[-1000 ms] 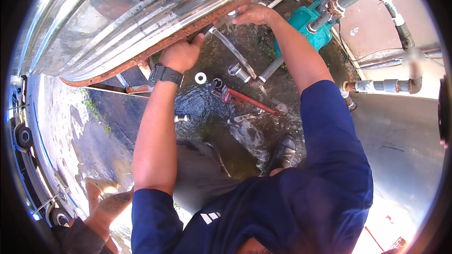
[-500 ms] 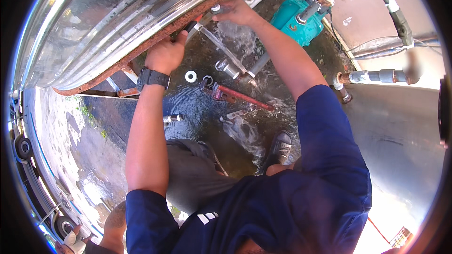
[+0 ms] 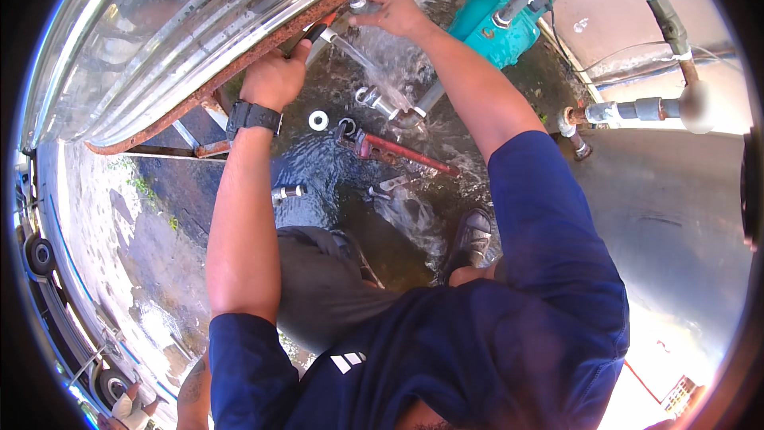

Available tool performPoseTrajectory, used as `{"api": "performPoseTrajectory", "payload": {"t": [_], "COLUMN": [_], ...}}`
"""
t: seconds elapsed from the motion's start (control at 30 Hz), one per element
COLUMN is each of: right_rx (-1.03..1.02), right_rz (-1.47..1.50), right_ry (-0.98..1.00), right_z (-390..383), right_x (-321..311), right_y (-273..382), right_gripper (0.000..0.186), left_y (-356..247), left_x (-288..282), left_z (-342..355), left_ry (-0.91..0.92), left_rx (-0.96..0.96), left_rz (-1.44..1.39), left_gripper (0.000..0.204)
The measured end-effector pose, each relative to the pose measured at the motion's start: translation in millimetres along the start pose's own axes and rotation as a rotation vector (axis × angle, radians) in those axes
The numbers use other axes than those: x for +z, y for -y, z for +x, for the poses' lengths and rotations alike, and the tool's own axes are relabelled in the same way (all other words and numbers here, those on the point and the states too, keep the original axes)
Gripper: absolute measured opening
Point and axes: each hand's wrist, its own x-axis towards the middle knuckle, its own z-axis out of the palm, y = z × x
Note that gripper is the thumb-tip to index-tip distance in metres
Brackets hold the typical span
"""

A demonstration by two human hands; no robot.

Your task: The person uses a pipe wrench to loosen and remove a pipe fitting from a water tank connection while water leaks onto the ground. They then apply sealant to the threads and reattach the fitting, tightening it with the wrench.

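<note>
Head view: left hand (image 3: 274, 78) clenched around a red-handled tool (image 3: 318, 30) under the steel tank's rusty rim (image 3: 191, 99). Right hand (image 3: 394, 12) closed on the pipe fitting (image 3: 358, 5), which is spraying water. Tight space between rim and teal pump (image 3: 497, 20). Red pipe wrench (image 3: 394, 151) lies on wet ground below.

1. An outdoor water-tank and pump yard is shown.
2. A large steel tank (image 3: 183, 24) is seen at eleven o'clock.
3. A teal pump (image 3: 497, 20) with pipes is seen at one o'clock.
4. Wet ground (image 3: 334, 175) is seen centrally.
</note>
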Motion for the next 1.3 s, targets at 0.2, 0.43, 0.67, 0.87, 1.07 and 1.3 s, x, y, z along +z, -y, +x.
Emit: {"api": "performPoseTrajectory", "payload": {"t": [0.2, 0.43, 0.67, 0.87, 1.07, 1.3], "right_rx": [-0.109, -0.088, 0.033, 0.12, 0.105, 0.093], "right_rz": [-0.264, -0.464, -0.497, -0.362, -0.42, -0.45], "right_ry": [-0.011, -0.137, -0.242, -0.208, -0.136, -0.046], "right_z": [-2.8, -11.7, -21.7, -22.4, -25.8, -21.9], "right_x": [-0.7, 6.9, 23.8, 15.5, 6.1, 1.6], "right_y": [7.1, 27.4, 48.0, 59.0, 59.6, 55.3], "right_gripper": [0.078, 0.057, 0.051, 0.044, 0.053, 0.052], "left_y": [-2.4, -0.4, 4.6, -4.8, -5.1, 32.3], "left_x": [-5.6, 2.1, 10.0, -0.9, 10.4, 71.1], "left_z": [-3.2, 1.8, 10.9, -9.5, -16.5, 9.8], "left_ry": [0.065, 0.038, 0.086, 0.005, -0.062, -0.174], "left_rx": [-0.056, -0.014, 0.045, 0.028, 0.017, 0.086], "left_rz": [-0.003, 0.062, 0.16, 0.05, 0.181, 0.015], "left_gripper": [0.08, 0.077, 0.085, 0.077, 0.059, 0.043]}}
